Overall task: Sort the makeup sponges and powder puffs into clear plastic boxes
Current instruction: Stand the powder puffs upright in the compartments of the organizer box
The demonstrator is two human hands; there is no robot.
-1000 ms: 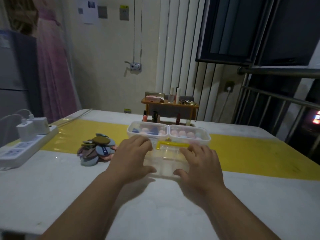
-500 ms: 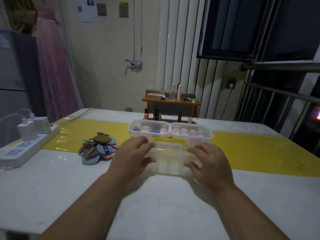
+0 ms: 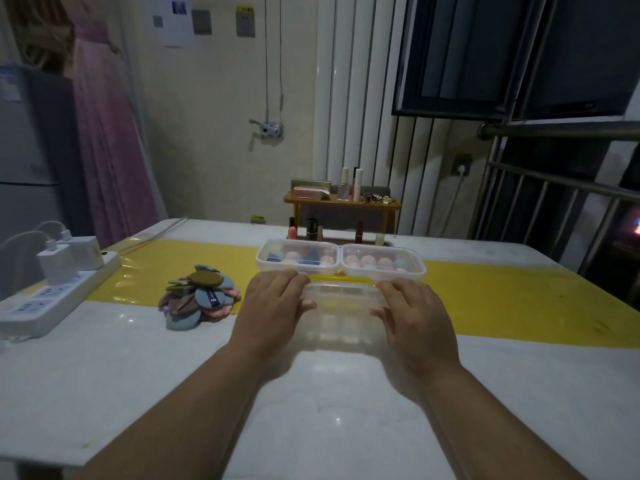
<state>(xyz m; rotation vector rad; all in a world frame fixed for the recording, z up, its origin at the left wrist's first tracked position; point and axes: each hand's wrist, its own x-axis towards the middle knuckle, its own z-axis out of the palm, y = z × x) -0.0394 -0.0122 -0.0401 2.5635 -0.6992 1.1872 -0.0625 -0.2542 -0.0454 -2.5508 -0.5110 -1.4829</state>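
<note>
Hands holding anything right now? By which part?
Yes, the clear box, by its ends: left hand grips the left end, right hand the right end, fingers over the top.

My left hand gripping the left end of the clear box, my right hand gripping its right end, palms down

Blue powder puff, top of the pile at 9 o'clock from the hands: dark strap with white print. It has one large character, a 9 or a 6; the small letters beside it are too blurred to read. Wall notices at 11 o'clock: print illegible.
</note>
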